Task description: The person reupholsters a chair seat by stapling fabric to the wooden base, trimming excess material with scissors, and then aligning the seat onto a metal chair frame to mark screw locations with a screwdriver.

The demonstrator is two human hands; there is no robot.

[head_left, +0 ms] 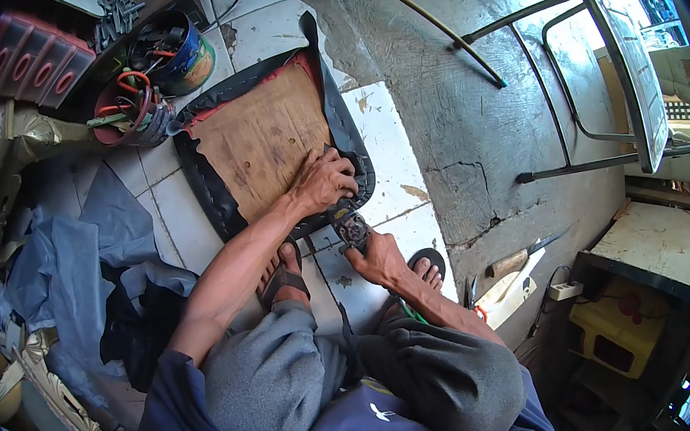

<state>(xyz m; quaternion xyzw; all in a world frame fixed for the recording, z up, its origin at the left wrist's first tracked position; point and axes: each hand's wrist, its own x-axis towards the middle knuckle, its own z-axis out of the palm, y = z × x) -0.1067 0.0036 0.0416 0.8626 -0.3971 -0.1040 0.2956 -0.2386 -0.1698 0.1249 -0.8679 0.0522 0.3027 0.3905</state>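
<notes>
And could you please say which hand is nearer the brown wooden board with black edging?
Left. The left hand is over the near-right corner of the brown board; the right hand is nearer the body, gripping a dark handheld tool.

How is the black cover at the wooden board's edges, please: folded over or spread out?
Folded over: the black cover frames the board, whose middle shows uncovered.

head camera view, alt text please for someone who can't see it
A person's left hand rests on the dark cover folded over a wooden board's edges on a tiled floor, while the right hand grips a dark tool close by. Tool buckets stand at upper left; a metal chair is at right.
</notes>
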